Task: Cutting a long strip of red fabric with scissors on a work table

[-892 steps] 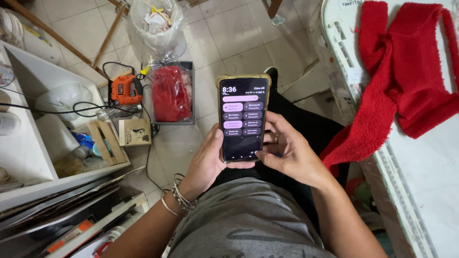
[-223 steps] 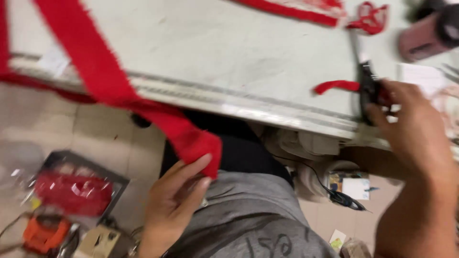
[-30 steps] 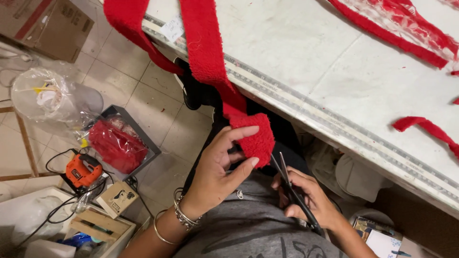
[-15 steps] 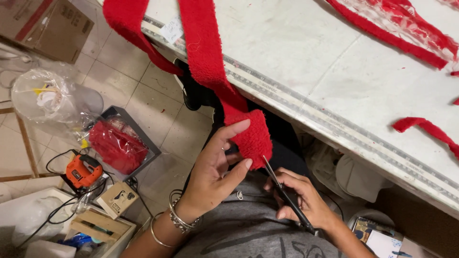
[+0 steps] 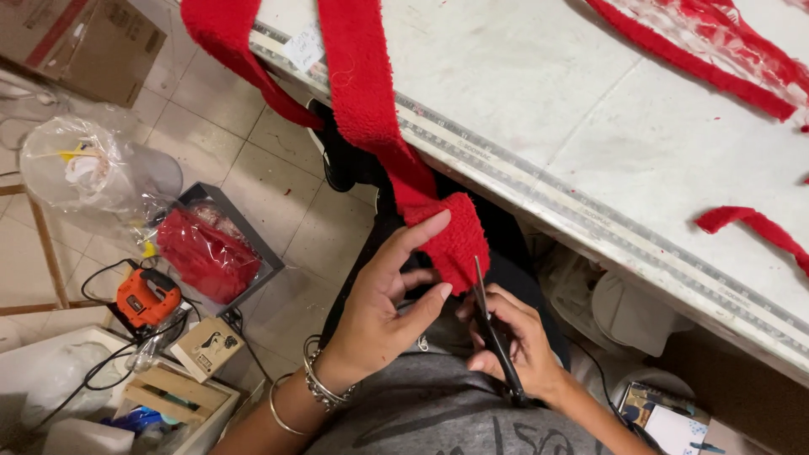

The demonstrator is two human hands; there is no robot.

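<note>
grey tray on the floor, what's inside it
The square grey tray holds a clear plastic bag stuffed with red fabric. The bundle covers the tray's bottom, so anything beneath it cannot be seen.

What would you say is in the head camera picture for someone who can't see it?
Seen from above, a person's left hand holds the end of a fuzzy red fabric strip that hangs off a white table, while the right hand points dark scissors at it. An orange power tool sits on the tiled floor.
</note>
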